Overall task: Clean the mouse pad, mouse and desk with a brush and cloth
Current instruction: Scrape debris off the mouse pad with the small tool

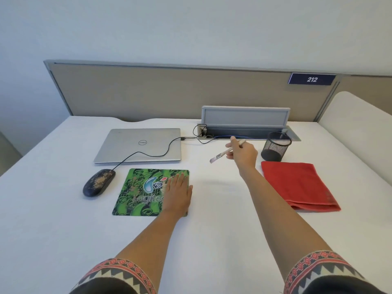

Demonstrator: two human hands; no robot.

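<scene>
Looking down from the head camera, my left hand (178,194) lies flat with the fingers straight and together. It presses on the right part of the green patterned rectangular mouse pad (137,194), which lies on the white bench (212,230). Brownish specks show on the pad just left of my fingers. Farther left of that hand, just off the pad's edge, sits the black oval corded mouse (98,182), its top smeared with brown dirt. Its black cable runs over the closed silver laptop (137,145) beyond my left hand.

My right hand (241,152) is raised above the bench, ahead and to the right of the left one. Its fingers are curled, pinching the pale handle of a small flat brush (221,154). The bristle end points down and left, in the air.

To the right of this hand and nearer me, the folded red cloth (299,183) lies flat on the bench, untouched. Just right of my right hand stands a black mesh pen cup (275,146). Past my fingertips is an open grey cable box (246,122) set in the bench. Behind it is a beige partition (169,92) bearing a blue plate reading 212 (311,79).
</scene>
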